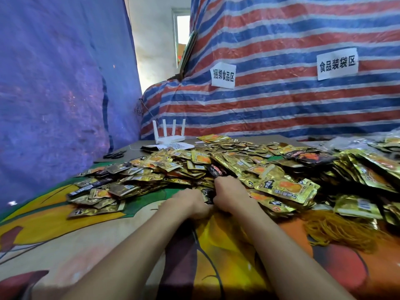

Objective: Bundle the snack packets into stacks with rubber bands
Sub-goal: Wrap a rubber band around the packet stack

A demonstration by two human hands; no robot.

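Note:
A wide heap of gold and black snack packets covers the middle and right of the table. At its near edge both my hands close on a small stack of dark packets. My left hand grips it from the left, fingers curled. My right hand grips it from the right and above. A pile of orange rubber bands lies to the right of my right forearm. Whether a band is on the stack is hidden by my fingers.
A colourful printed cloth covers the table. A white router with antennas, a paper with a QR code and black scissors lie at the back left. Blue tarp hangs left, striped tarp with paper signs behind.

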